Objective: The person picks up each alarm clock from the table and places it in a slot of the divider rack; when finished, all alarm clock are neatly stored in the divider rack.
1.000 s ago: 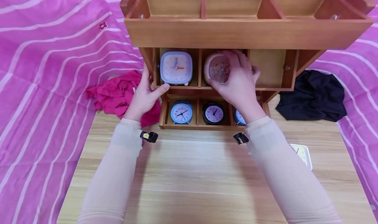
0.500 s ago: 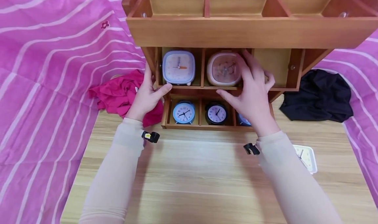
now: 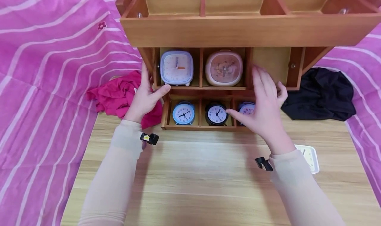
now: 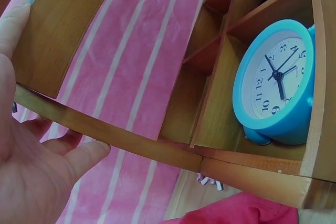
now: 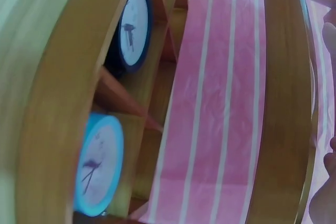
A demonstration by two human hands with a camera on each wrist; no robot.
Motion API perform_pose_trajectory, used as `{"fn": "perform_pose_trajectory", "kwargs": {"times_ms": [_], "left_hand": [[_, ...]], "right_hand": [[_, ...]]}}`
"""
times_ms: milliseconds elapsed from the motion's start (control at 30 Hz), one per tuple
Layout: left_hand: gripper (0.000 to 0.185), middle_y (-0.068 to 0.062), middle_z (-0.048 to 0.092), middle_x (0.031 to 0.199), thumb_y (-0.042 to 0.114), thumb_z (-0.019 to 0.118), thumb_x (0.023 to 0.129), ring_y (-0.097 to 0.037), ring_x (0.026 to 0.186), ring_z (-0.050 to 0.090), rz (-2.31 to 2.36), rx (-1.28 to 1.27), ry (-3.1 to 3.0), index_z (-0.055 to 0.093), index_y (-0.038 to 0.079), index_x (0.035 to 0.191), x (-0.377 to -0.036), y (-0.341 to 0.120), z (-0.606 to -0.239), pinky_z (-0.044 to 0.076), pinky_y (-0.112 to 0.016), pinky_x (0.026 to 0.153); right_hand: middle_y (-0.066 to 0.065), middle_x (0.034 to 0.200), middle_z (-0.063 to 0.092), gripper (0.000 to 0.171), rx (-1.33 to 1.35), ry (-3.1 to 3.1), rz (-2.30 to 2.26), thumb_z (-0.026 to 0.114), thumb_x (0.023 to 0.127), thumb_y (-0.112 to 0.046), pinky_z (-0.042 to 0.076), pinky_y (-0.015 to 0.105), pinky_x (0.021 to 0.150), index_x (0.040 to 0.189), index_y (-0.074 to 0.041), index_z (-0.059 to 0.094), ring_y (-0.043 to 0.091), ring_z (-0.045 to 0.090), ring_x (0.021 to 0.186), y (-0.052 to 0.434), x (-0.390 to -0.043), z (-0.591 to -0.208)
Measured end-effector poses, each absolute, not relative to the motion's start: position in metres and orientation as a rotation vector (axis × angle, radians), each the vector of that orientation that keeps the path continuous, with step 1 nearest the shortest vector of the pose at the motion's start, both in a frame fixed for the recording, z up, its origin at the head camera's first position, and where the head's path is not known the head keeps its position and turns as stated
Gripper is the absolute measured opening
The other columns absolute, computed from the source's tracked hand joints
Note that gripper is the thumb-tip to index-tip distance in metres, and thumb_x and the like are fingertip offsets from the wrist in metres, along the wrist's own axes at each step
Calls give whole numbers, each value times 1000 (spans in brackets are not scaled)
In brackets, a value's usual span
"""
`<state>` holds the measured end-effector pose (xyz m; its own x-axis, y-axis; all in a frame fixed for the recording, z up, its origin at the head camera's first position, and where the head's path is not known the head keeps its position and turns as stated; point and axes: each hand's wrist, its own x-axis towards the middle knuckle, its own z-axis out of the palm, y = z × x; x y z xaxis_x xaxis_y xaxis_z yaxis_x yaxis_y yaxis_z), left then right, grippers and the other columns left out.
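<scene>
My left hand (image 3: pixel 144 100) grips the left side of a tiered wooden rack (image 3: pixel 250 31); in the left wrist view its fingers curl round the side board. My right hand (image 3: pixel 266 112) hovers before the middle tier's right compartment, fingers fairly straight, holding nothing. Beside it, a pink rounded alarm clock (image 3: pixel 224 68) stands in the middle compartment, with a lavender-blue square clock (image 3: pixel 177 68) to its left. The lower tier holds a light-blue round clock (image 3: pixel 183 114), a black one (image 3: pixel 216 114) and a blue one (image 3: pixel 246 109), partly hidden by my right hand.
A white rectangular clock (image 3: pixel 312 159) lies on the wooden table (image 3: pixel 196 183) at right, partly behind my sleeve. Crumpled magenta cloth (image 3: pixel 117 93) sits left of the rack, black cloth (image 3: pixel 318 95) right of it. Pink striped fabric (image 3: pixel 53 87) hangs around.
My right hand has let go of the pink clock and drawn away to the right and toward me, uncovering the clock. The left hand keeps its hold on the rack.
</scene>
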<state>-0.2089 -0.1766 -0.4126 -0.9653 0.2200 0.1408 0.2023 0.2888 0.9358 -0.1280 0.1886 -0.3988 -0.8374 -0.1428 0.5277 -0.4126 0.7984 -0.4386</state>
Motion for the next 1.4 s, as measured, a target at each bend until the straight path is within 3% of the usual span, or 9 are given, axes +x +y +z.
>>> {"fn": "perform_pose_trajectory", "kwargs": {"times_ms": [133, 300, 500, 600, 800, 1167, 1400], "left_hand": [[110, 4, 4, 176, 19, 72, 98, -22, 160, 14, 1794, 402, 2516, -13, 26, 167, -202, -172, -401, 38, -55, 118], [108, 1, 6, 175, 18, 71, 99, -22, 160, 15, 1783, 413, 2529, -12, 23, 168, -194, -168, -390, 35, -54, 121], [108, 4, 6, 175, 19, 71, 99, -20, 160, 15, 1801, 416, 2522, -12, 25, 168, -194, -170, -391, 38, -52, 119], [108, 5, 5, 175, 22, 72, 99, -22, 160, 15, 1798, 398, 2519, -11, 27, 168, -195, -170, -392, 39, -52, 118], [110, 3, 2, 176, 21, 72, 98, -29, 161, 12, 1782, 356, 2513, -13, 25, 167, -196, -169, -392, 36, -54, 120], [108, 2, 2, 176, 19, 71, 99, -28, 161, 13, 1766, 370, 2540, -12, 23, 168, -194, -167, -388, 35, -53, 120], [109, 3, 1, 176, 21, 71, 99, -24, 161, 12, 1754, 343, 2536, -14, 23, 167, -193, -168, -390, 34, -51, 122]], "right_hand": [[9, 169, 32, 124, 353, -2532, 804, 92, 69, -59, 1, 59, 121, 165, -9, 30, 30, 31, 154, 202, -108, -410], [12, 167, 36, 121, 291, -2527, 777, 67, 76, -86, 1, 62, 121, 163, -8, 34, 35, 33, 153, 219, -86, -429], [16, 165, 39, 120, 251, -2562, 732, 63, 77, -88, 3, 63, 120, 164, -10, 34, 36, 33, 152, 238, -62, -448], [17, 165, 38, 121, 202, -2628, 731, 72, 74, -82, 5, 65, 119, 164, -11, 33, 37, 33, 152, 251, -51, -458], [18, 167, 35, 127, 72, -2812, 691, 95, 64, -50, 5, 71, 118, 165, -8, 29, 39, 33, 152, 285, -25, -481], [25, 167, 29, 129, -145, -2988, 675, 95, 66, -51, 2, 81, 108, 163, -1, 27, 55, 30, 145, 349, 25, -511], [32, 162, 31, 128, -195, -3054, 690, 95, 70, -49, 11, 81, 100, 164, 1, 24, 63, 35, 136, 367, 40, -516]]}}
